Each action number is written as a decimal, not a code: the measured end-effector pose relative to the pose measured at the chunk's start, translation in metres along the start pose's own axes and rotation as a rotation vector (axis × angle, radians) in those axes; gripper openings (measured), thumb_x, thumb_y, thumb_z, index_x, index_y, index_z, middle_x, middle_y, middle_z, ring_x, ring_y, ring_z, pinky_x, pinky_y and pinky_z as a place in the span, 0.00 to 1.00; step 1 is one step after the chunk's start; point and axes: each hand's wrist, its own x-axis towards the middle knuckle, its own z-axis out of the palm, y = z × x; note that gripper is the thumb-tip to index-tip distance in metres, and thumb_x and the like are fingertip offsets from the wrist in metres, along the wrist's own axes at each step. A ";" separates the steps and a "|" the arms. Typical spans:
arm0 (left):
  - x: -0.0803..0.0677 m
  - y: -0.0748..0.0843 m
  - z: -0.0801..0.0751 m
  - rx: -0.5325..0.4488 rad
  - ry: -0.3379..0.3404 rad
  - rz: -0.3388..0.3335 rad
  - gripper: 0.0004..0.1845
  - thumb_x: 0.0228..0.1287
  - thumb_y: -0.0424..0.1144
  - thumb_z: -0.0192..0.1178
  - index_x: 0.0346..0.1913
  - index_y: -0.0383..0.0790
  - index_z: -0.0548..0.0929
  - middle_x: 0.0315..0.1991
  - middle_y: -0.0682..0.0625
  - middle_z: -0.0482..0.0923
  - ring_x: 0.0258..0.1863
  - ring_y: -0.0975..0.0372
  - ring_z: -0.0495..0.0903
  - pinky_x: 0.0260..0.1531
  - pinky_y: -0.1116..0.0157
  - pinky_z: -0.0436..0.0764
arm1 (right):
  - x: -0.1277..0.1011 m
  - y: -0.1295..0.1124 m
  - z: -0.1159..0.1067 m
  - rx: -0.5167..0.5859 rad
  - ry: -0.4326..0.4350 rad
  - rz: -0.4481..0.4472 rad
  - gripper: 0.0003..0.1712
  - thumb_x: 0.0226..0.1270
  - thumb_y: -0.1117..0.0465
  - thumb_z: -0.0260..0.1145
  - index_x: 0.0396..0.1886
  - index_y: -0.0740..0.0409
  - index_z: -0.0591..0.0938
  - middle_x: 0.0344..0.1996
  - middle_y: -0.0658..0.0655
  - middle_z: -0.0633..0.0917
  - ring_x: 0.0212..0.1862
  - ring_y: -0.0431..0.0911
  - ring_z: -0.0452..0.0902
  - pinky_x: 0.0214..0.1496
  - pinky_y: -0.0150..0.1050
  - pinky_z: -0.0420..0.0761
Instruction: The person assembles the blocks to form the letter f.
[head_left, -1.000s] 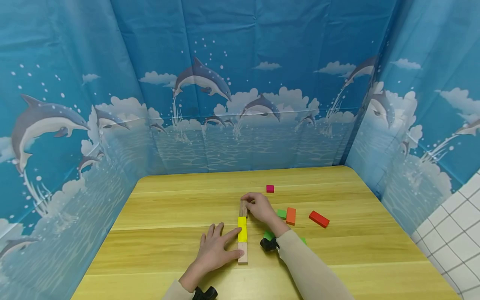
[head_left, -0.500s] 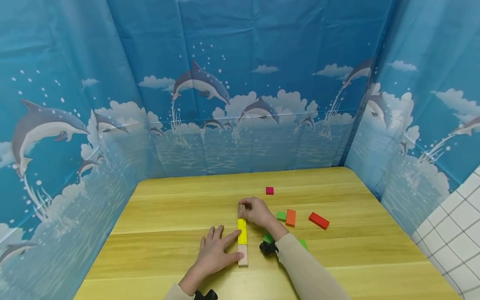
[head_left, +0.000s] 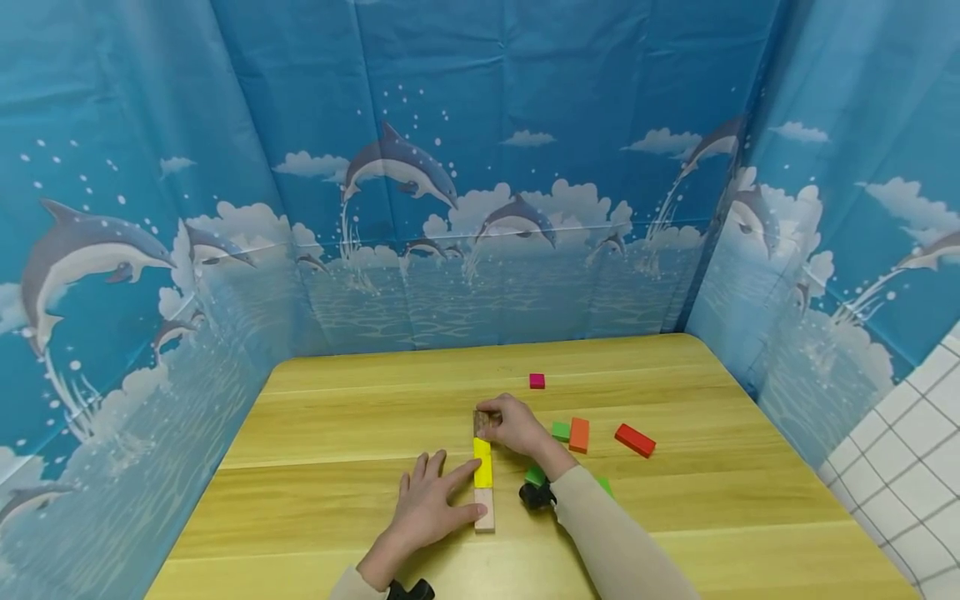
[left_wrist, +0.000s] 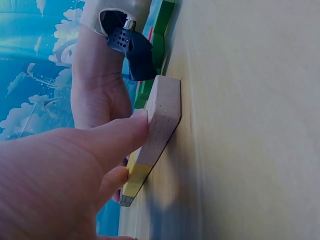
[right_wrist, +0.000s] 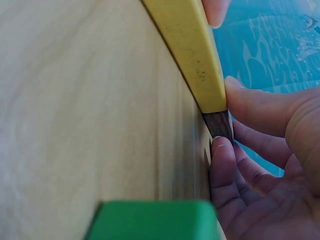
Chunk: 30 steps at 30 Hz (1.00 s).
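A straight row of wooden blocks lies on the table: a pale block (head_left: pixel 485 520) nearest, a yellow block (head_left: pixel 484 473) in the middle and dark brown wood (head_left: pixel 481 421) at the far end. My left hand (head_left: pixel 429 502) is spread beside the row, its thumb against the pale block and its index fingertip on the yellow one. With thumb and fingers my right hand (head_left: pixel 517 425) pinches the dark brown end, partly hiding it. In the right wrist view, the dark brown wood (right_wrist: pixel 219 124) meets the end of the yellow block (right_wrist: pixel 192 55).
Right of the row lie several green blocks (head_left: pixel 560 431), an orange block (head_left: pixel 579 435) and a red block (head_left: pixel 635 440). A small magenta block (head_left: pixel 537 381) sits farther back. Dolphin-print curtains (head_left: pixel 480 283) stand behind the wooden table (head_left: pixel 337 417) and at its sides.
The brown end, which looked like two narrow strips set slightly right of the yellow block, has been drawn together and into line by my right hand. My left hand stays on the row.
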 end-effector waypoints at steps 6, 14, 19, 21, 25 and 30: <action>0.001 -0.003 0.001 -0.006 0.019 0.010 0.35 0.64 0.63 0.64 0.72 0.59 0.73 0.73 0.29 0.57 0.72 0.28 0.48 0.59 0.22 0.46 | 0.001 -0.003 0.000 0.009 0.002 -0.004 0.28 0.67 0.61 0.72 0.66 0.61 0.79 0.49 0.57 0.78 0.40 0.47 0.73 0.44 0.42 0.79; 0.000 -0.003 0.000 -0.031 0.019 0.013 0.33 0.64 0.61 0.64 0.71 0.60 0.75 0.74 0.28 0.55 0.72 0.27 0.46 0.59 0.22 0.43 | -0.001 -0.005 0.001 -0.015 0.000 -0.018 0.29 0.68 0.60 0.71 0.67 0.62 0.77 0.48 0.57 0.77 0.41 0.47 0.74 0.45 0.43 0.79; 0.000 -0.002 0.001 -0.028 0.018 0.017 0.33 0.64 0.62 0.64 0.71 0.61 0.75 0.74 0.28 0.55 0.72 0.27 0.46 0.59 0.22 0.43 | -0.004 -0.006 0.002 -0.043 0.015 -0.013 0.28 0.69 0.59 0.71 0.67 0.60 0.78 0.50 0.58 0.78 0.43 0.47 0.76 0.46 0.43 0.81; 0.000 -0.002 0.001 -0.021 0.015 0.015 0.33 0.64 0.63 0.64 0.71 0.61 0.75 0.74 0.28 0.55 0.72 0.27 0.46 0.59 0.22 0.44 | -0.005 -0.005 0.002 -0.049 0.024 -0.012 0.28 0.69 0.59 0.71 0.67 0.60 0.78 0.51 0.58 0.79 0.44 0.47 0.77 0.47 0.43 0.82; 0.000 -0.001 0.002 -0.019 0.005 0.011 0.33 0.63 0.64 0.64 0.71 0.61 0.75 0.74 0.29 0.55 0.72 0.27 0.46 0.59 0.21 0.44 | -0.009 -0.007 0.000 -0.037 0.034 0.001 0.28 0.69 0.59 0.71 0.67 0.59 0.79 0.54 0.59 0.80 0.48 0.50 0.79 0.50 0.46 0.82; -0.002 0.000 0.001 -0.028 0.000 0.009 0.33 0.63 0.63 0.64 0.71 0.61 0.75 0.74 0.28 0.55 0.72 0.27 0.46 0.59 0.21 0.44 | -0.013 -0.014 -0.007 -0.034 0.040 0.020 0.28 0.69 0.58 0.71 0.66 0.57 0.79 0.57 0.61 0.80 0.53 0.54 0.79 0.53 0.50 0.82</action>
